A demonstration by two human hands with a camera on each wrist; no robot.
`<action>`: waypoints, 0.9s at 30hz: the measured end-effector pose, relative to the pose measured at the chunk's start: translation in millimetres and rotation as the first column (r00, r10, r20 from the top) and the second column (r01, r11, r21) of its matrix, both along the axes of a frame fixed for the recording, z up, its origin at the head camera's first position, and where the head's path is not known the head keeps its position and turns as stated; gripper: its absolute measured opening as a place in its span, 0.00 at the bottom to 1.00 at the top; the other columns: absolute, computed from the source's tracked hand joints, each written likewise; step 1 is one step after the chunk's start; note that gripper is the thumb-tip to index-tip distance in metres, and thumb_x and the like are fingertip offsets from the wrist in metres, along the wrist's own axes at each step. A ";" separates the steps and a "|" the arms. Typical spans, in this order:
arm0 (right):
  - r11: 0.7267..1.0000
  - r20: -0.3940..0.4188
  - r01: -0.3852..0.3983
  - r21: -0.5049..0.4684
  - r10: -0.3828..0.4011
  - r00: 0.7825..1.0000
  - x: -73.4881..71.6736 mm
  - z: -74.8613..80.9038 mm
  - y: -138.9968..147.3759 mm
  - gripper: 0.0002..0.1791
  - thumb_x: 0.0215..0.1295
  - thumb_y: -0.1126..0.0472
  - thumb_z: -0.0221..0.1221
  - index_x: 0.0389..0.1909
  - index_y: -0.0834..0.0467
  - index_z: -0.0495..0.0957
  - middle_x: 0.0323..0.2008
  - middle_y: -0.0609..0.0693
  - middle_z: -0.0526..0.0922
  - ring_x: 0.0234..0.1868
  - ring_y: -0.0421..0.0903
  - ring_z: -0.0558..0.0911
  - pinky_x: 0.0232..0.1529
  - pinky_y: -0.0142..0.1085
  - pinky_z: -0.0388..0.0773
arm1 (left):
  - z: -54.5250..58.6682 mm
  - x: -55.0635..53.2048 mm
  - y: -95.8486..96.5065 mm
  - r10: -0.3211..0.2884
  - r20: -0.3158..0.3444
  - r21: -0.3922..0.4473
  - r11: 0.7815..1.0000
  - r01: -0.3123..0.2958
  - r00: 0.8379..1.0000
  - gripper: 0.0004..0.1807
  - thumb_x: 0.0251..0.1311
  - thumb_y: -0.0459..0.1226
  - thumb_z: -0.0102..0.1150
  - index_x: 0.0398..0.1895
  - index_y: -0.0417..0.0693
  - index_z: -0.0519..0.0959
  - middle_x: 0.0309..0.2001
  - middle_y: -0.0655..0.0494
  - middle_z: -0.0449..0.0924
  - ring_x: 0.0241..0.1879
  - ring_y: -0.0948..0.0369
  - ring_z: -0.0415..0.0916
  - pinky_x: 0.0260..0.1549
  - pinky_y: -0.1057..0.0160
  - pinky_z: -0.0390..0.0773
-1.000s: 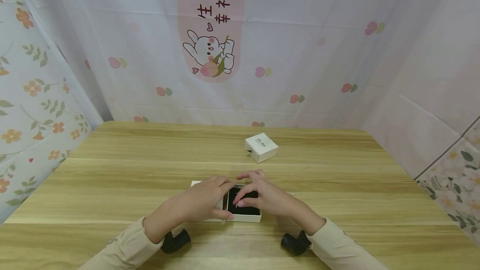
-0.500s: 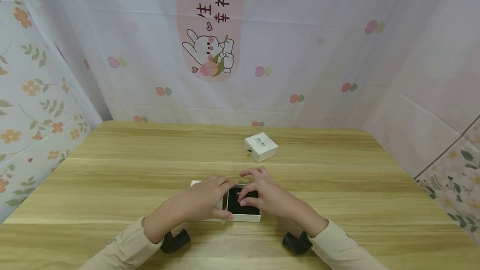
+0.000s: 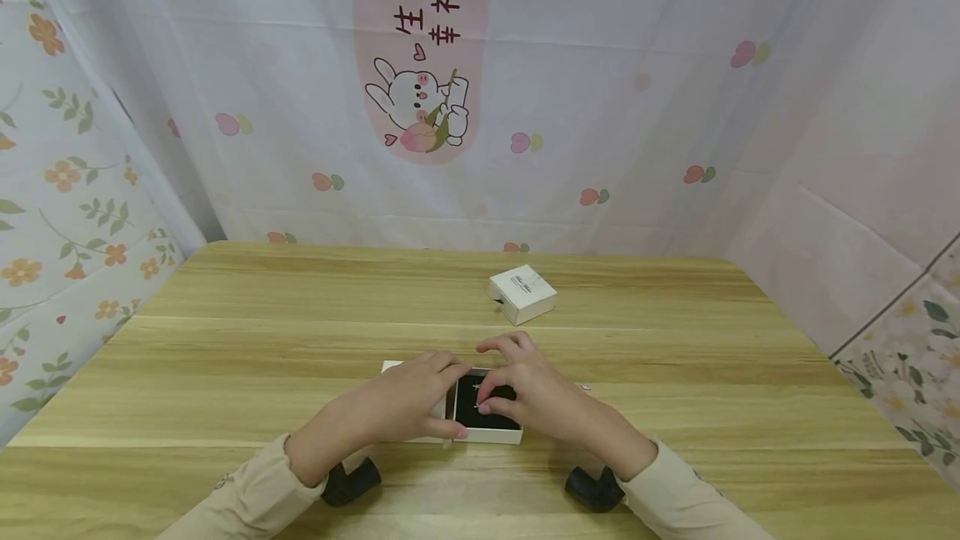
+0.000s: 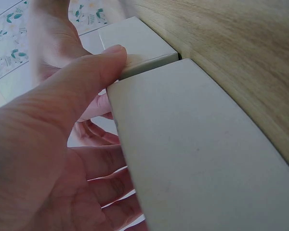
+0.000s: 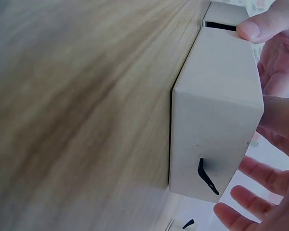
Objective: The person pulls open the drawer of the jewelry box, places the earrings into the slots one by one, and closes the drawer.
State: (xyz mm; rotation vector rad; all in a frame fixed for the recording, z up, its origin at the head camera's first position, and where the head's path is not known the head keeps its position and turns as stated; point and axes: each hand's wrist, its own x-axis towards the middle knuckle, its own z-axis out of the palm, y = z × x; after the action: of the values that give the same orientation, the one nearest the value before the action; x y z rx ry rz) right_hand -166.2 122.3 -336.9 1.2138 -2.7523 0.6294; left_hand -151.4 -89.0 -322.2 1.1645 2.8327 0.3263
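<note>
A white drawer-style jewellery box (image 3: 483,436) lies pulled open on the table, its tray lined with a black pad (image 3: 468,419). My left hand (image 3: 405,398) grips it from above, thumb at the near side, at the joint between cover (image 4: 197,144) and tray (image 4: 139,43). Over the pad, my right hand (image 3: 540,394) pinches a tiny silver piece of jewellery (image 3: 477,406) between thumb and forefinger; the fingertips partly hide it. A star-like silver piece (image 3: 476,387) shows on the pad just beyond. A black ribbon pull (image 5: 207,178) sticks out of the tray's end.
Farther back stands a second white box (image 3: 522,294) with dark lettering. A small shiny piece (image 3: 585,387) lies on the wooden table (image 3: 300,315) beside my right wrist. A patterned cloth (image 3: 600,107) hangs behind the table.
My right fingertips have shifted slightly to the right over the pad and drawn together, leaving the star-like piece in fuller view. My left hand and the box stay put.
</note>
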 end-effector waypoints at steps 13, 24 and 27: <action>1.000 -0.047 -0.015 0.025 0.016 0.999 1.6 0.1 0.5 0.03 0.57 0.54 0.63 0.28 0.49 0.82 0.58 0.52 0.71 0.60 0.48 0.62 0.56 0.46 0.70 | -1.5 -0.5 0.1 0.009 0.008 -0.007 1.000 -0.009 1.000 0.39 0.54 0.55 0.60 0.61 0.37 0.68 0.59 0.46 0.70 0.59 0.52 0.67 0.57 0.55 0.71; 0.999 -0.031 -0.024 0.045 0.026 0.999 3.9 2.9 0.3 0.04 0.59 0.53 0.62 0.28 0.48 0.82 0.58 0.51 0.70 0.60 0.46 0.62 0.55 0.42 0.71 | -2.9 -1.2 -0.3 0.011 0.015 -0.002 1.000 -0.011 1.000 0.39 0.54 0.55 0.60 0.62 0.38 0.67 0.59 0.47 0.70 0.60 0.52 0.67 0.57 0.55 0.70; 0.998 -0.045 -0.033 0.045 0.035 0.998 3.9 1.9 0.0 0.04 0.58 0.54 0.62 0.28 0.48 0.82 0.58 0.52 0.70 0.60 0.47 0.62 0.55 0.43 0.71 | -2.8 -1.3 -0.3 0.014 0.020 -0.002 1.000 -0.014 1.000 0.39 0.54 0.55 0.60 0.62 0.38 0.67 0.59 0.47 0.69 0.60 0.52 0.66 0.57 0.55 0.70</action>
State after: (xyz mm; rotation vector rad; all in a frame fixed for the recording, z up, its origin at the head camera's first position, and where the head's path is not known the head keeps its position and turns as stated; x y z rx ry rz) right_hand -162.3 122.3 -335.0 1.2699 -2.7273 0.5388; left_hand -152.7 -89.3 -325.1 1.1348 2.8243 0.3347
